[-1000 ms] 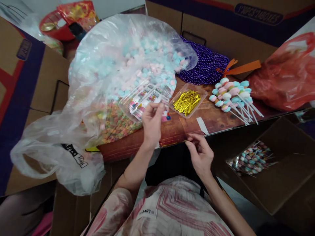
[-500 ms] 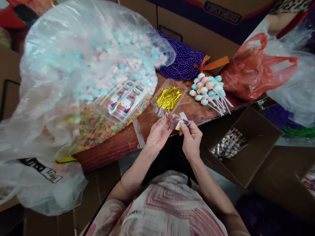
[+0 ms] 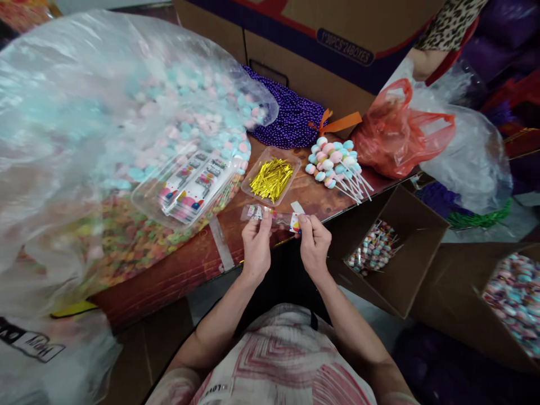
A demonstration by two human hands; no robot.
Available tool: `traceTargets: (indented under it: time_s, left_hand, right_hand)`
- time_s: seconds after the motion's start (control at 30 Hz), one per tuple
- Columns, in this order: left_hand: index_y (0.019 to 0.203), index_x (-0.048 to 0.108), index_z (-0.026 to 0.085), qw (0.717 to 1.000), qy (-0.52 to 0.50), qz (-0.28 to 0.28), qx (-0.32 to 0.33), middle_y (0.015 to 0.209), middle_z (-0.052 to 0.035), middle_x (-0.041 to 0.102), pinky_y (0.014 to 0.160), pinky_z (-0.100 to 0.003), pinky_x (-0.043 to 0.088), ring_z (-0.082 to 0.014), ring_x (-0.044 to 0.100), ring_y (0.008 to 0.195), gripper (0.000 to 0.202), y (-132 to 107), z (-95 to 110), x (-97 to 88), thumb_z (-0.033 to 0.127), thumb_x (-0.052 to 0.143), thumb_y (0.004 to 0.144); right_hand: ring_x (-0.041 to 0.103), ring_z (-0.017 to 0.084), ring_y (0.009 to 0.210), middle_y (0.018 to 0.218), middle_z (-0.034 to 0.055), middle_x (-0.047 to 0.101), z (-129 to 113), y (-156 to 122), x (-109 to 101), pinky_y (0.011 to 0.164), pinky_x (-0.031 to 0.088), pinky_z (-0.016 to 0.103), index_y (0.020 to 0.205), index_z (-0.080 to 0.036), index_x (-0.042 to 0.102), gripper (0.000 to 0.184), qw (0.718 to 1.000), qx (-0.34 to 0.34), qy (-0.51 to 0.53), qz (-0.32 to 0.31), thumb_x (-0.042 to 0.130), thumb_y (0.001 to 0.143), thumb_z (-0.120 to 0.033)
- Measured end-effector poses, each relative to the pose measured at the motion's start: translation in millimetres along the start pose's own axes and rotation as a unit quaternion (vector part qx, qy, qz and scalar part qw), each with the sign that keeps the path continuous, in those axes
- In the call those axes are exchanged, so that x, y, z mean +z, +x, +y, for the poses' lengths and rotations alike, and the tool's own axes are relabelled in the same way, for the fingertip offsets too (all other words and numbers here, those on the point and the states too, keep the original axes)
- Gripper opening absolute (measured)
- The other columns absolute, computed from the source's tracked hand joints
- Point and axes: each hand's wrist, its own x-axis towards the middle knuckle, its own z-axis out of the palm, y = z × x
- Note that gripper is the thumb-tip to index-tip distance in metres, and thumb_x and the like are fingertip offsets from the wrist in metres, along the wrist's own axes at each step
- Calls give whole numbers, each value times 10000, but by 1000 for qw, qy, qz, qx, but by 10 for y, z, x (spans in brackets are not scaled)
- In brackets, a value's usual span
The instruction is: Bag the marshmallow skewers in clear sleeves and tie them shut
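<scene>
Between my two hands a small clear plastic bag (image 3: 280, 220) with printed ends is stretched out flat over the table's front edge. My left hand (image 3: 256, 244) pinches its left end between thumb and fingers. At the right end, my right hand (image 3: 314, 243) grips the printed part, where a white strip sticks up. Just beyond lie gold twist ties (image 3: 272, 179) in a clear plastic tray (image 3: 294, 163). Left of that, another clear tray (image 3: 145, 198) holds a stack of printed bags (image 3: 196, 185). Candy sticks (image 3: 335, 160) in pink, blue and white lie in a pile to the right.
A large clear sack (image 3: 105, 84) of pastel candies covers the table's left side. Purple beads (image 3: 282, 109) and a red plastic bag (image 3: 392, 135) lie behind. Cardboard boxes (image 3: 422, 236) with wrapped candy sticks (image 3: 375, 247) stand at right. Another person's arm (image 3: 426, 63) shows at upper right.
My left fingers have closed from a looser pose onto the bag's left end. The bag is now straighter between my hands. The whole view has shifted, with more of the right side showing.
</scene>
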Motion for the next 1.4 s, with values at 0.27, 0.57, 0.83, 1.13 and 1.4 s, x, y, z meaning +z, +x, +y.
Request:
traceTargets:
  time_s: [0.27,0.57,0.83,1.13,1.4]
  left_hand:
    - [734,691,163,995,-78,51,-42,762,6,727,715,-226,512,-89,665,697,302,115,45,21,320,925,626]
    - [774,680,159,987,-113,99,-57,760,15,728,720,-239,486,-88,666,687,367,292,185,17,291,955,571]
    - [835,693,166,975,-148,96,-139,785,6,729,741,-244,488,-87,672,710,174,371,221,-61,242,839,779]
    - [831,695,156,972,-136,107,-160,771,-10,722,729,-217,491,-78,669,701,152,446,291,-85,232,646,953]
    - [799,700,173,979,-99,97,-150,790,-12,726,717,-235,474,-100,668,718,135,408,215,-94,265,795,827]
  right_hand:
    - [420,117,546,556,-32,467,-62,304,-108,615,343,296,603,-215,454,443,947,-210,-243,-24,531,1012,-367]
    - [536,268,916,1003,155,670,-183,1316,-413,751,379,382,968,-176,688,219,804,-192,-554,99,478,980,-237]
    - [554,252,865,910,126,684,-13,1534,-602,800,399,412,867,-159,683,189,814,-113,-564,79,504,919,-192]
    - [612,168,710,779,1,672,-130,448,-741,672,469,305,863,-222,697,110,971,-142,-183,53,636,915,-297]
    - [636,192,748,790,26,707,-80,171,-882,728,469,359,844,-234,709,145,954,-181,-238,8,613,945,-274]
